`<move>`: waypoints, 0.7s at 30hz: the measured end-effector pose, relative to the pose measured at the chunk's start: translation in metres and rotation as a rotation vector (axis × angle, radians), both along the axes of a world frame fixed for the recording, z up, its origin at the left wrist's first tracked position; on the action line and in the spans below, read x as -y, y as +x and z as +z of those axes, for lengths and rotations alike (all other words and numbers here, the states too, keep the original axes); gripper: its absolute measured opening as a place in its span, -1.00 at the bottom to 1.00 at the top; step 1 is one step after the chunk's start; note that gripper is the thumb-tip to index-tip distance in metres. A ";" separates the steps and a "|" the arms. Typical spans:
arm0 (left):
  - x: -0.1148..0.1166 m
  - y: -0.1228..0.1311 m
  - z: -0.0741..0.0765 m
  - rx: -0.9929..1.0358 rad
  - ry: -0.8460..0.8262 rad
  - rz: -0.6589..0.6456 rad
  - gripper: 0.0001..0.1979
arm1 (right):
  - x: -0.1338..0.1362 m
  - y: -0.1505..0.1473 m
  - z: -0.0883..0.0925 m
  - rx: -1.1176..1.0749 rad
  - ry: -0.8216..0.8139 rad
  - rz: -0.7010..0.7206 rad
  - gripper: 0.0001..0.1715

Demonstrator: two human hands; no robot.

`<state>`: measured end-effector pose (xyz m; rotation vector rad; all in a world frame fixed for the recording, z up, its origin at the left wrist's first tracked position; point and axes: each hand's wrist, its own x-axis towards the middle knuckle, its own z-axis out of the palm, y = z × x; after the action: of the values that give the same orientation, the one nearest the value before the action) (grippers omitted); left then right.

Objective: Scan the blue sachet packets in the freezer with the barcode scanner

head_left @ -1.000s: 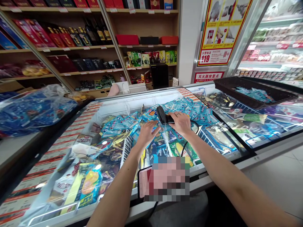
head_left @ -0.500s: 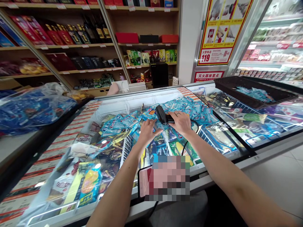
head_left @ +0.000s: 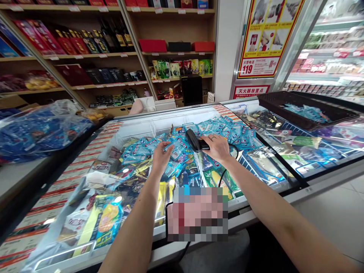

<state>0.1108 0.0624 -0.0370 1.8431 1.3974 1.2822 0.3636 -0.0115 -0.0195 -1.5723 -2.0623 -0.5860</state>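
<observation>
My right hand is closed round the handle of a black handheld barcode scanner, whose head points left and down. A black cable hangs from it towards the front edge. To the left, my left hand pinches the left edge of a small blue packet between thumb and fingers, with its printed face up below the scanner's head. Many similar blue packets lie spread over the freezer's glass top, some behind both hands and some to the left.
Under the glass, the freezer holds bagged goods in wire baskets. A dark tray with blue packets stands at right. A phone, partly pixelated, lies at the front edge. Plastic-wrapped blue goods sit at left; shelves stand behind.
My left hand has moved left from beside the scanner and now pinches a blue packet under it. The scanner has shifted very slightly left in my right hand.
</observation>
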 end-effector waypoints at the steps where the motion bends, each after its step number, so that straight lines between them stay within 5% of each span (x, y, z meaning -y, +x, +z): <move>1: 0.001 0.000 0.000 0.070 -0.016 -0.026 -0.60 | 0.000 0.000 0.000 0.002 -0.003 0.003 -0.47; 9: 0.005 0.000 0.001 0.264 -0.047 -0.095 -0.65 | 0.001 0.000 0.000 -0.009 0.003 0.024 -0.48; 16: 0.002 -0.003 -0.003 0.374 0.052 0.028 -0.48 | 0.003 0.000 0.001 0.007 0.000 0.066 -0.51; 21: 0.001 -0.005 -0.004 0.316 0.059 -0.008 -0.67 | 0.004 -0.001 0.003 0.107 -0.048 0.193 -0.50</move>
<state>0.1062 0.0613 -0.0413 1.5936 1.1926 1.5469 0.3623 -0.0151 -0.0166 -1.3734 -2.2914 -0.5643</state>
